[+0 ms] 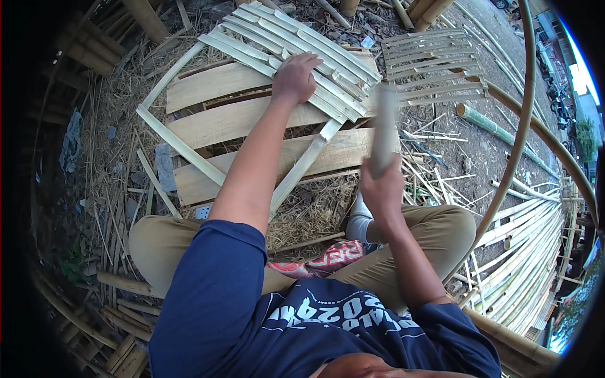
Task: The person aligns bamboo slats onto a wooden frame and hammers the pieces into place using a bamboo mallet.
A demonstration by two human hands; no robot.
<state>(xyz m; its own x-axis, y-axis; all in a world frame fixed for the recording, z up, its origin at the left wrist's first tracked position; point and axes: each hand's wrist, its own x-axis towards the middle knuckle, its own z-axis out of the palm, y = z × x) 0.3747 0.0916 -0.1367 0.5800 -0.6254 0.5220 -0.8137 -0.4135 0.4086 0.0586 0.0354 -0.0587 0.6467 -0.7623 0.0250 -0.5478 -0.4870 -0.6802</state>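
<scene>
My left hand (295, 77) is over a panel of split bamboo slats (242, 44), its fingers curled across them and gripping them from above. Long pale strips (179, 140) run from the panel toward me, like legs of a frame. In my right hand (383, 189) is a thick pale stick (382, 129), upright and smeared by motion, its upper end near the panel's right corner. The panel rests across wide flat wooden boards (246, 120). What lies under my left palm is hidden.
A second slatted panel (435, 66) lies at the far right. Near it are a green bamboo pole (498, 133) and a long bundle of bamboo strips (520, 264). A curved bamboo pole (520, 145) arches along the right. Straw and offcuts cover the ground around my crossed legs.
</scene>
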